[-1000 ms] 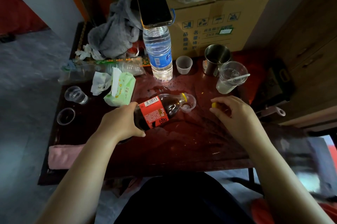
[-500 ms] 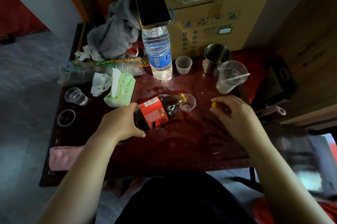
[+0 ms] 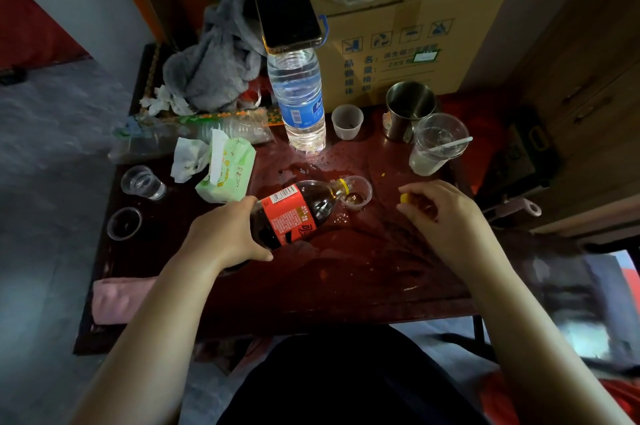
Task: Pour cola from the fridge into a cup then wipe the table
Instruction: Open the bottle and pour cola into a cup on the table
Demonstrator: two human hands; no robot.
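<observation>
Plainly, left hand (image 3: 221, 237) grips the bottle (image 3: 298, 213) low: soft plastic, likely slick. Right hand (image 3: 446, 213) pinches the cap (image 3: 404, 198); the cup (image 3: 358, 196) looks tippy.

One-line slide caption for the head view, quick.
Mid-pour: left hand tips the cola bottle over a small clear cup on the wet table; right hand pinches the yellow cap.

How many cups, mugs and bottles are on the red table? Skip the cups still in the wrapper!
Plastic cups: 5, far left cup, near left cup, cup at the cola's mouth, small middle cup, big spoon cup.
Metal mugs: 1.
Bottles: 2, water bottle and cola bottle, tipped in the left hand.
Total: 8.
</observation>
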